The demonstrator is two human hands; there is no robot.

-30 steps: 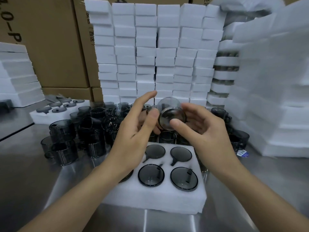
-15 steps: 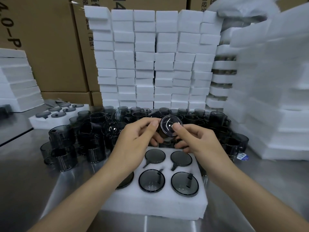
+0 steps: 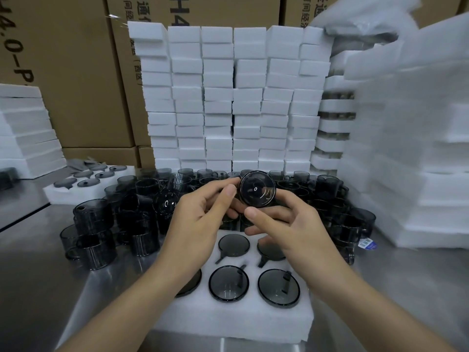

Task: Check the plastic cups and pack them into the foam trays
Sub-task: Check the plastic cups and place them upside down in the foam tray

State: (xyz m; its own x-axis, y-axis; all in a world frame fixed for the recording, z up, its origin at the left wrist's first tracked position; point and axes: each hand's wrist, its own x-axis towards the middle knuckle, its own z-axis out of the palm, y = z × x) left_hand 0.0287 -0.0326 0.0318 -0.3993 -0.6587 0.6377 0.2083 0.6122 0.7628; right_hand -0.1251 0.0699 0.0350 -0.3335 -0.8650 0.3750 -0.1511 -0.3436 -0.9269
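While both hands are raised close together, a smoky dark transparent plastic cup [image 3: 257, 189] is gripped between them, its round base turned toward the camera. The left hand [image 3: 200, 224] pinches its left edge with thumb and fingertips, and the right hand [image 3: 291, 229] curls round it from below. Directly beneath the hands lies a white foam tray [image 3: 236, 323] with round sockets; those nearest the wrists hold cups. Beyond and to either side of the hands, many loose dark cups [image 3: 91, 232] crowd the steel table [image 3: 30, 288]. Farther behind them rise stacked white foam blocks [image 3: 218, 97] and brown cardboard boxes [image 3: 71, 72].
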